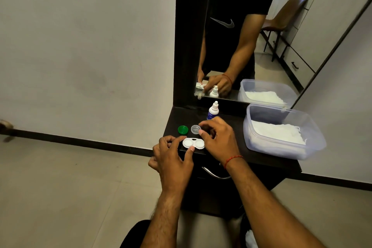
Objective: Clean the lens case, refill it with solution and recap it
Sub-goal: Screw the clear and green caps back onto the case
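A white two-well lens case [193, 143] lies uncapped near the front edge of the dark dresser top [259, 157]. My left hand [173, 155] pinches its left end between thumb and forefinger. My right hand [218, 137] hovers over its right end, fingers curled, with its fingertips at a clear cap [194, 129] lying just behind the case; whether they grip the cap I cannot tell. A green cap [183, 129] lies to the left of the clear one. A small white solution bottle [213, 110] with a blue label stands upright behind my right hand.
A clear plastic tub [314, 143] holding white tissues sits on the right of the dresser top. A mirror [251, 36] rises behind the bottle. A metal drawer handle [215, 175] juts out below the front edge. Tiled floor lies to the left.
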